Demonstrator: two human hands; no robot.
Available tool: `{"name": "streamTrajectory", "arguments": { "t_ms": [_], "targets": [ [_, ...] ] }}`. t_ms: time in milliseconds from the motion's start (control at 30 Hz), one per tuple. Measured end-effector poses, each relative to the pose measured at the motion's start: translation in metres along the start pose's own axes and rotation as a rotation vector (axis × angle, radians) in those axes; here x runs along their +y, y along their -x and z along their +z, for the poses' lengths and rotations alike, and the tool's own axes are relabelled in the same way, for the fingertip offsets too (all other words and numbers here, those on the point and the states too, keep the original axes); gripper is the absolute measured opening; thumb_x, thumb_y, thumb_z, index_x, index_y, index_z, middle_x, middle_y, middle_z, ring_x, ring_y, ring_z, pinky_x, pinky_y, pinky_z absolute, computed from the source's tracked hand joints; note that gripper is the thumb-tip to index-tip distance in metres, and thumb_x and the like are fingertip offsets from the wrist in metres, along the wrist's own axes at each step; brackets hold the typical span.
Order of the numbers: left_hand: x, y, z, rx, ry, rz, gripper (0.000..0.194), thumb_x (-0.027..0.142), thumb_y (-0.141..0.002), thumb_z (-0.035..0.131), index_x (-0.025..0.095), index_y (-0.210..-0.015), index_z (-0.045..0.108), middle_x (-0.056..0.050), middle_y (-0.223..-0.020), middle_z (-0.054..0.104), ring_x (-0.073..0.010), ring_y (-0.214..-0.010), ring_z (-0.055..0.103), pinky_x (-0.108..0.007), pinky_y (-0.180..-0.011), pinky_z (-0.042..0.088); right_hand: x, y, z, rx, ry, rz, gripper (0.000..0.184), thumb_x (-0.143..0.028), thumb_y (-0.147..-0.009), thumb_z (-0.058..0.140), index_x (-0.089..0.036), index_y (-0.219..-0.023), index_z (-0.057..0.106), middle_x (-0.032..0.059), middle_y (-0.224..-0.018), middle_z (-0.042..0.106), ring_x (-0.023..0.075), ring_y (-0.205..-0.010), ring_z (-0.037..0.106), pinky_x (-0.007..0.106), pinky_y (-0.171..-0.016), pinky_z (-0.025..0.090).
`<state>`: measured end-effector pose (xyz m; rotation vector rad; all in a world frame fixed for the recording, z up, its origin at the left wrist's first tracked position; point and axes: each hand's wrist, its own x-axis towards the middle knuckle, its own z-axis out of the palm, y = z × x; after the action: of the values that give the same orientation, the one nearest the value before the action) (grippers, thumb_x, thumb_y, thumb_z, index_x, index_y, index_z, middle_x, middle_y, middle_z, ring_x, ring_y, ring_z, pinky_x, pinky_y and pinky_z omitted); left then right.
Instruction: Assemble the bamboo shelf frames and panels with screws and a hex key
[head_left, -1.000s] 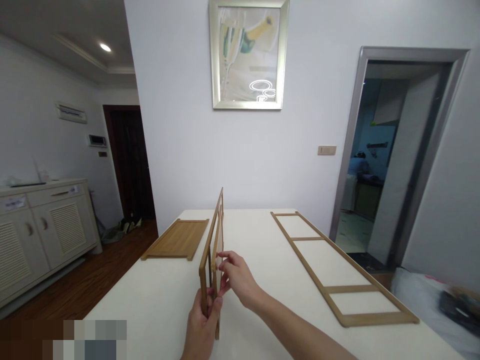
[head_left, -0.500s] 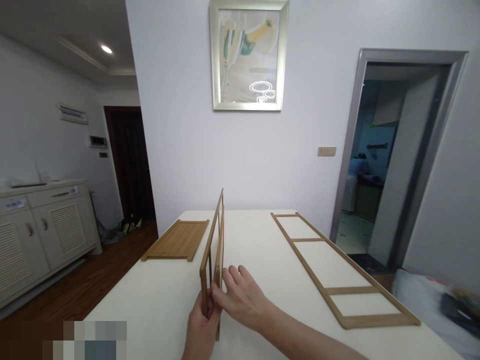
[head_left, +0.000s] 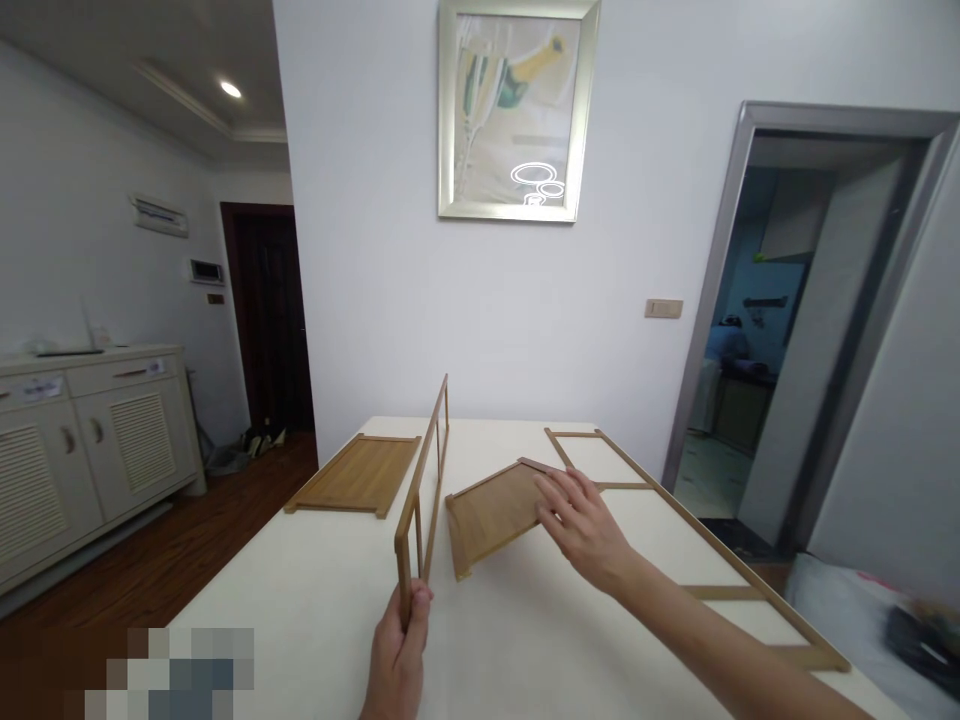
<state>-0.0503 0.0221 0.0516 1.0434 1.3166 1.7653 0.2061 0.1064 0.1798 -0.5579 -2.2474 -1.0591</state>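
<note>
My left hand [head_left: 401, 655] is closed around the near post of a bamboo ladder frame [head_left: 421, 484], which stands on edge on the white table [head_left: 315, 585] and runs away from me. My right hand [head_left: 589, 530] grips the right edge of a bamboo shelf panel [head_left: 495, 512], fingers over its top. That panel lies tilted just right of the upright frame, its right side lifted over a second ladder frame [head_left: 679, 520] that lies flat on the table's right side.
Another bamboo panel [head_left: 355, 475] lies flat at the table's far left. A white sideboard [head_left: 82, 440] stands along the left wall, a framed picture [head_left: 517, 105] hangs ahead, and a doorway [head_left: 795, 330] opens at right. Wooden floor lies left of the table.
My right hand left the upright frame and moved right with a shelf panel that had stood against it; the panel now lies tilted flat. The camera turned slightly left.
</note>
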Motion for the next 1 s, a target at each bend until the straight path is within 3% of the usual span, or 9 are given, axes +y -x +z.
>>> {"name": "streamTrajectory", "arguments": {
  "t_ms": [67, 133, 233, 300, 400, 600, 833, 1000],
  "targets": [
    [0.002, 0.0, 0.0, -0.016, 0.007, -0.035, 0.059, 0.077, -0.067, 0.061, 0.019, -0.08, 0.06, 0.002, -0.062, 0.051, -0.0136, -0.056, 0.049, -0.021, -0.048, 0.04, 0.014, 0.013, -0.006, -0.034, -0.147, 0.077, 0.026, -0.009, -0.093, 0.041, -0.021, -0.098, 0.064, 0.01, -0.114, 0.067, 0.0266, -0.116, 0.054, 0.056, -0.103, 0.036],
    [0.005, 0.0, 0.0, 0.0, 0.011, -0.057, 0.061, 0.078, -0.065, 0.062, 0.019, -0.08, 0.06, 0.002, -0.061, 0.051, -0.0141, -0.056, 0.049, -0.022, -0.049, 0.041, 0.024, 0.024, -0.011, -0.034, -0.272, 0.239, 0.023, -0.016, -0.095, 0.041, -0.022, -0.097, 0.063, 0.0081, -0.1, 0.07, 0.0241, -0.101, 0.061, 0.053, -0.101, 0.039],
    [0.006, 0.0, -0.001, 0.033, 0.007, -0.081, 0.063, 0.079, -0.062, 0.063, 0.019, -0.081, 0.061, 0.003, -0.06, 0.049, -0.0138, -0.055, 0.049, -0.022, -0.049, 0.042, 0.032, 0.037, -0.017, 0.013, -0.397, 0.609, 0.02, -0.033, -0.095, 0.046, -0.022, -0.091, 0.062, 0.0071, -0.084, 0.068, 0.0221, -0.078, 0.061, 0.041, -0.081, 0.049],
    [0.005, 0.0, -0.002, 0.04, 0.0, -0.093, 0.064, 0.079, -0.062, 0.063, 0.018, -0.082, 0.061, 0.004, -0.057, 0.045, -0.0124, -0.051, 0.045, -0.022, -0.046, 0.04, 0.035, 0.044, -0.02, 0.042, -0.481, 0.857, 0.024, -0.044, -0.092, 0.05, -0.022, -0.088, 0.061, 0.0063, -0.081, 0.068, 0.0216, -0.073, 0.059, 0.034, -0.069, 0.048],
    [0.002, -0.001, -0.004, 0.045, -0.015, -0.086, 0.064, 0.08, -0.063, 0.062, 0.019, -0.081, 0.06, 0.006, -0.054, 0.041, -0.0111, -0.048, 0.041, -0.022, -0.044, 0.037, 0.036, 0.051, -0.023, 0.094, -0.666, 1.106, 0.031, -0.052, -0.085, 0.058, -0.021, -0.087, 0.061, 0.004, -0.079, 0.067, 0.0211, -0.073, 0.059, 0.031, -0.066, 0.047],
    [-0.002, -0.003, -0.009, 0.018, -0.053, -0.053, 0.058, 0.076, -0.072, 0.057, 0.018, -0.08, 0.058, 0.007, -0.053, 0.038, -0.0109, -0.048, 0.037, -0.022, -0.044, 0.034, 0.027, 0.071, -0.017, 0.253, -1.057, 1.344, 0.043, -0.056, -0.07, 0.074, -0.018, -0.088, 0.068, 0.0075, -0.091, 0.072, 0.0279, -0.089, 0.063, 0.037, -0.079, 0.052],
    [-0.006, -0.011, -0.015, 0.018, -0.028, -0.066, 0.056, 0.073, -0.074, 0.058, 0.018, -0.083, 0.057, 0.007, -0.053, 0.037, -0.0104, -0.048, 0.036, -0.022, -0.044, 0.032, 0.005, 0.098, -0.001, 0.358, -1.294, 1.532, 0.041, -0.051, -0.067, 0.08, -0.019, -0.091, 0.07, 0.0082, -0.097, 0.075, 0.0291, -0.094, 0.068, 0.044, -0.088, 0.054],
    [-0.004, -0.012, -0.013, 0.065, -0.064, -0.003, 0.052, 0.069, -0.078, 0.056, 0.018, -0.084, 0.059, 0.007, -0.052, 0.038, -0.01, -0.047, 0.037, -0.022, -0.045, 0.034, -0.009, 0.109, 0.012, 0.411, -1.379, 1.605, 0.039, -0.046, -0.064, 0.082, -0.019, -0.089, 0.072, 0.0076, -0.099, 0.076, 0.0287, -0.098, 0.068, 0.044, -0.091, 0.053]
  ]
}}
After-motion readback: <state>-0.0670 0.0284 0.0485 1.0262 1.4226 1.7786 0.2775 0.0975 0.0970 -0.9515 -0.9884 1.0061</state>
